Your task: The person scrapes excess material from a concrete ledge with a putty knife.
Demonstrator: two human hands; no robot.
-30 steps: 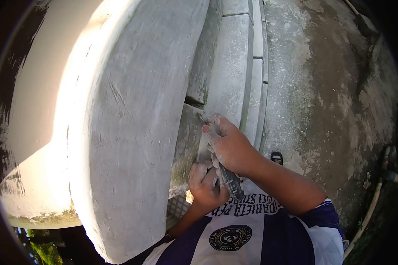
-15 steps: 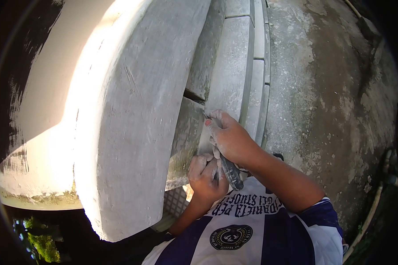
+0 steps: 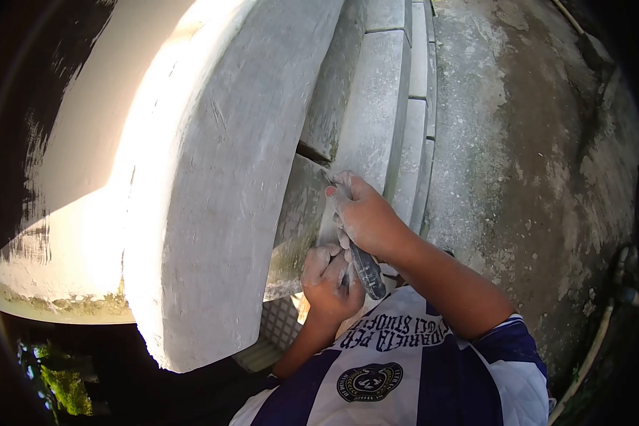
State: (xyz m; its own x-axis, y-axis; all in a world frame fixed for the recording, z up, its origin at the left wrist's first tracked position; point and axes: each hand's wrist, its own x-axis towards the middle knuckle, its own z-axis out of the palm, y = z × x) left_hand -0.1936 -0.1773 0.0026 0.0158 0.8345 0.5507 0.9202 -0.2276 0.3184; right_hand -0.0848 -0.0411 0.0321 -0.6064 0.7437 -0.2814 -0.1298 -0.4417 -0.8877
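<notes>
My right hand (image 3: 364,213) is closed around a utility knife, its dark, dust-smeared handle (image 3: 368,274) sticking out below the palm toward my shirt. A thin pointed tip shows past the fingers, close to the joint between the pale blocks (image 3: 358,117). Just below it, my left hand (image 3: 331,282) is curled with its fingers bent, beside the knife handle and against the lower block. What the left fingers grip, if anything, is hidden. White dust coats both hands.
A thick grey slab (image 3: 234,163) with a rounded edge rises on the left. Stepped pale blocks run upward beside it, and a stained concrete floor (image 3: 504,177) lies on the right. A pipe (image 3: 595,341) runs along the far right. Green plants (image 3: 67,387) show at lower left.
The view has shifted slightly, so the slab sits a little higher and further right. Both hands keep nearly the same place and grip, the right with the knife.
</notes>
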